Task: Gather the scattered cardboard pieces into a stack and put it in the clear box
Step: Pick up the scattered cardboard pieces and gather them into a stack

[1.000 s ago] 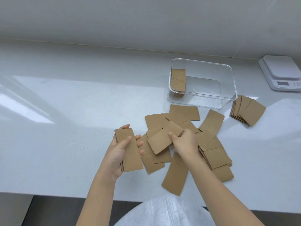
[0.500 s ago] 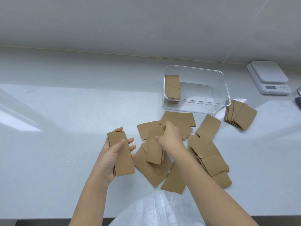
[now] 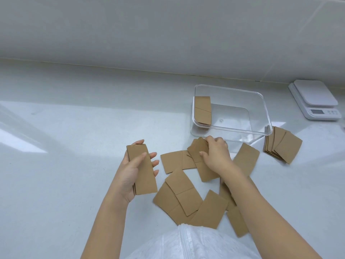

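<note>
Several brown cardboard pieces lie scattered and overlapping on the white counter in front of me. My left hand holds a small upright stack of cardboard pieces, thumb across its face. My right hand is further back, just in front of the clear box, fingers closed on a few cardboard pieces lifted off the pile. The clear box stands behind, with a stack of cardboard leaning against its left wall.
A fanned pile of cardboard pieces lies right of the clear box. A white kitchen scale sits at the far right by the wall. My white garment shows at the bottom edge. The white counter stretches left.
My right hand has moved away from me toward the clear box, carrying pieces it picked from the pile. The left hand keeps its stack, almost still. The view has shifted.
</note>
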Tool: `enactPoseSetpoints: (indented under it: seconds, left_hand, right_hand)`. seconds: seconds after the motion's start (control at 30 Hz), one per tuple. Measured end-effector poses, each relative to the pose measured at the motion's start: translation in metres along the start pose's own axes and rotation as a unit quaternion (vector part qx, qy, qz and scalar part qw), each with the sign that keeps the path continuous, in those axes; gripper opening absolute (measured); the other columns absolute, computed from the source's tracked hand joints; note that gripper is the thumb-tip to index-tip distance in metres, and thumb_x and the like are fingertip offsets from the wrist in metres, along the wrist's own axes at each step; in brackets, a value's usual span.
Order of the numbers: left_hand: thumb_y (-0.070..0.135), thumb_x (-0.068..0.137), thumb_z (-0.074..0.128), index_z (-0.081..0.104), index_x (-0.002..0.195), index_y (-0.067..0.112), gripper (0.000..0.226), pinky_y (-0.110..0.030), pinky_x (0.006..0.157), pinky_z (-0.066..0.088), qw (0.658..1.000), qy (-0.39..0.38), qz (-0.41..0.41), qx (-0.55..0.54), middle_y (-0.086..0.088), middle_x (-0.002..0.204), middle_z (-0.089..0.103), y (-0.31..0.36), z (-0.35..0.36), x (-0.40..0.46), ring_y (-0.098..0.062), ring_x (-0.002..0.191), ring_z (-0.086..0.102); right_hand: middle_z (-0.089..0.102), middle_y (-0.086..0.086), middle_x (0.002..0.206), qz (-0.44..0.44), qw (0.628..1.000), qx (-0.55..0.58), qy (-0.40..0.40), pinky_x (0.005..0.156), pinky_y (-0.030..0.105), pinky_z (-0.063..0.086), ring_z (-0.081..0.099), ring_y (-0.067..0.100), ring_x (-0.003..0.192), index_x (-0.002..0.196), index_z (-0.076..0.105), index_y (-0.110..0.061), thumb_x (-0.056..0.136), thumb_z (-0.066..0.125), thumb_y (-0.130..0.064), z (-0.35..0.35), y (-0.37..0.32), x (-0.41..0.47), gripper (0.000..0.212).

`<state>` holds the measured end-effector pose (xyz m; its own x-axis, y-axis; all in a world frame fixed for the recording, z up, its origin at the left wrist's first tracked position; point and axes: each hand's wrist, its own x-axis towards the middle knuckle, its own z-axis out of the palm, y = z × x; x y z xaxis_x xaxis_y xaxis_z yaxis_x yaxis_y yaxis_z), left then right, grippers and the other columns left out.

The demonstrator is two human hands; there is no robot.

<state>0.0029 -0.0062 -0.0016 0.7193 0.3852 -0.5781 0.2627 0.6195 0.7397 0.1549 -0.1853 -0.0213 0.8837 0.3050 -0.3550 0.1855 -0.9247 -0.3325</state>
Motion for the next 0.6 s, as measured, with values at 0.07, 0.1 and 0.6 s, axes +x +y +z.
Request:
enactPoseSetpoints:
  seconds: [0.07,0.1,0.6]
  left_hand:
    - [0.015,0.093,0.052,0.058,0.116,0.035,0.031,-0.04,0.07,0.056,1.0,0.001,0.0,0.002,-0.012,0.109,0.067,0.0,0.0,0.001,-0.026,0.085,0.067]
    - [0.015,0.093,0.051,0.058,0.116,0.035,0.031,-0.04,0.071,0.056,1.0,0.002,-0.001,0.004,-0.012,0.108,0.067,-0.001,-0.001,0.001,-0.026,0.084,0.067]
    - [0.016,0.092,0.052,0.058,0.117,0.034,0.032,-0.041,0.073,0.056,1.0,0.017,-0.003,0.014,-0.013,0.11,0.066,-0.005,-0.007,-0.007,-0.026,0.087,0.067]
  right_hand:
    - [0.043,0.019,0.129,0.004,1.0,-0.015,0.001,0.103,0.046,0.035,0.037,0.035,0.123,0.129,0.041,-0.011,0.092,0.053,-0.023,0.004,0.0,0.001,0.04]
    - [0.044,0.02,0.127,0.007,1.0,-0.023,0.006,0.102,0.046,0.036,0.038,0.035,0.122,0.127,0.042,-0.01,0.092,0.054,-0.022,0.004,-0.001,0.001,0.039]
    - [0.053,0.001,0.099,-0.193,0.973,0.05,-0.114,0.069,0.026,0.039,0.052,0.02,0.093,0.102,0.055,-0.012,0.083,0.063,-0.006,-0.031,-0.023,-0.006,0.022]
